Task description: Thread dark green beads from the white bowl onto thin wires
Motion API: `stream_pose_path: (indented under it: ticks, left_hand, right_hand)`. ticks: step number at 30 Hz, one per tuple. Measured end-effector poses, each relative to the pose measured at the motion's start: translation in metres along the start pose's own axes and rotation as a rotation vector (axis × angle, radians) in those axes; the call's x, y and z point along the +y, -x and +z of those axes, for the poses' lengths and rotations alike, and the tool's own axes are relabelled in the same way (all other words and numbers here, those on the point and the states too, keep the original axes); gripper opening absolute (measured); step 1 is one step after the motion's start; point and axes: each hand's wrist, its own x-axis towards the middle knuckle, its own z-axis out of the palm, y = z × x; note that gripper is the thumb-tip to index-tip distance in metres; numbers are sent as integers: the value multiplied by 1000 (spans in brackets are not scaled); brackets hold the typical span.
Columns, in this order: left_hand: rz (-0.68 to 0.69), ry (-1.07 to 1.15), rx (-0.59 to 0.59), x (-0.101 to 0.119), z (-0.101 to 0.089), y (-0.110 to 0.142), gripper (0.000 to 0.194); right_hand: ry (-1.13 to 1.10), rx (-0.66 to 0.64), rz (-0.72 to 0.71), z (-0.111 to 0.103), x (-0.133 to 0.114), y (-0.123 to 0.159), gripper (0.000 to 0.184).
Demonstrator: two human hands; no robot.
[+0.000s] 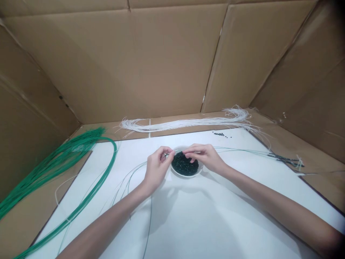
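Over a small white bowl (pixel 186 174) heaped with dark green beads (pixel 184 164), my hands meet at the bowl's far rim. My left hand (pixel 157 167) pinches a thin green wire (pixel 137 169) between thumb and fingertips, close to a small glinting tip. My right hand (pixel 205 157) holds its fingertips together on the same wire's line, just above the beads. Whether a bead sits on the wire is too small to tell. The wire's long ends trail away across the white board on both sides.
A white sheet (pixel 215 201) lies on brown cardboard (pixel 318 172), with cardboard walls behind. A white wire bundle (pixel 183 125) lies at the back. A thick green wire bundle (pixel 54 169) curves at the left. Loose dark beads (pixel 219 134) lie far right of the bowl, and beaded wires (pixel 285 160) lie further right.
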Motion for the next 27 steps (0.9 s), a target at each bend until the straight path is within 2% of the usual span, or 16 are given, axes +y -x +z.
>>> stream_pose_path:
  ticks: [4, 9, 27]
  left_hand:
    - [29, -36, 1, 7, -2, 3, 21]
    - [99, -65, 4, 16, -4, 8, 20]
    - [148, -29, -15, 28, -4, 16, 13]
  right_hand:
    - [-208, 112, 59, 2, -9, 5, 22]
    - [-316, 146, 27, 5, -17, 11, 20]
    - [-343, 140, -16, 4, -15, 15, 11]
